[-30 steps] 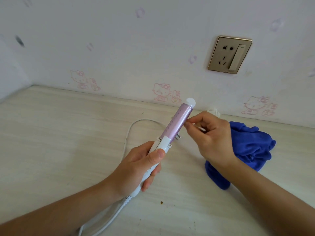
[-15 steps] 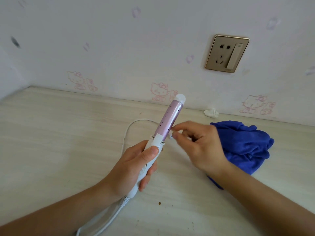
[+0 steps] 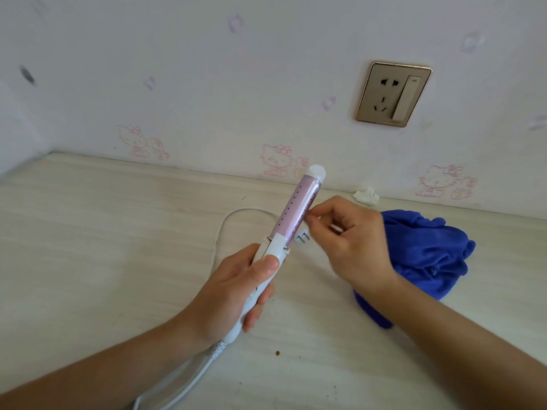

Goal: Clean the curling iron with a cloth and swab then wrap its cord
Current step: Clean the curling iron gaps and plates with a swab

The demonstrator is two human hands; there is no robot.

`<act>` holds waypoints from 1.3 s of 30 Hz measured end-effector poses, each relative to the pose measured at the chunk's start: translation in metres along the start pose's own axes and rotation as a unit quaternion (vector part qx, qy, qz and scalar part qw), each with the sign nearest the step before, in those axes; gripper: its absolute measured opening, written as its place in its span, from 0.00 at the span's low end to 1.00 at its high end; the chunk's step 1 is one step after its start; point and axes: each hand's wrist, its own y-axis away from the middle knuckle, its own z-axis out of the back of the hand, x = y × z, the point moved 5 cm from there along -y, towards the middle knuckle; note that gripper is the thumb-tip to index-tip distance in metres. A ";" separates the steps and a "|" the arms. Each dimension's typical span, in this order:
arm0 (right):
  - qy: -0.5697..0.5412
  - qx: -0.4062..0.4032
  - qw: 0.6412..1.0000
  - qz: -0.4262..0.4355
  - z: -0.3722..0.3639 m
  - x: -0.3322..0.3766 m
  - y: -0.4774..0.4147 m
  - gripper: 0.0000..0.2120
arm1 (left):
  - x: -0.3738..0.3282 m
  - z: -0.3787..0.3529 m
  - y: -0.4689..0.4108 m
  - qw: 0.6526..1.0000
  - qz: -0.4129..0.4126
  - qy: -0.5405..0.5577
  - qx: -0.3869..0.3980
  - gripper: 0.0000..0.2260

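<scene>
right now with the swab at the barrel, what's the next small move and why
Probably slide the thin white swab along the dotted pink barrel toward its white tip: the right hand pinches it mid-barrel, while the left hand steadies the white handle.

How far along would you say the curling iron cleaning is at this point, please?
The cloth step looks finished: the blue cloth lies set aside on the table. In hand is the swab stage: the left hand holds the curling iron by its handle while the right hand pinches a swab at the barrel. Left to do: the cord lies loose, unwrapped.
</scene>
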 end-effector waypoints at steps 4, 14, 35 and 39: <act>0.012 -0.036 0.999 -0.009 0.022 -0.002 -0.021 0.05 | 0.001 -0.001 0.001 1.000 0.003 -0.001 0.010 0.34; 0.020 0.098 0.993 0.054 -0.017 0.012 0.021 0.05 | 0.003 0.002 -0.002 1.000 -0.010 0.011 0.003 0.23; 0.000 -0.005 1.000 -0.009 0.013 0.006 -0.017 0.07 | 0.005 0.002 -0.002 1.000 -0.006 0.015 0.022 0.31; 0.016 0.036 0.999 0.018 0.000 0.012 -0.005 0.06 | 0.005 0.002 -0.001 0.999 -0.013 0.025 0.020 0.24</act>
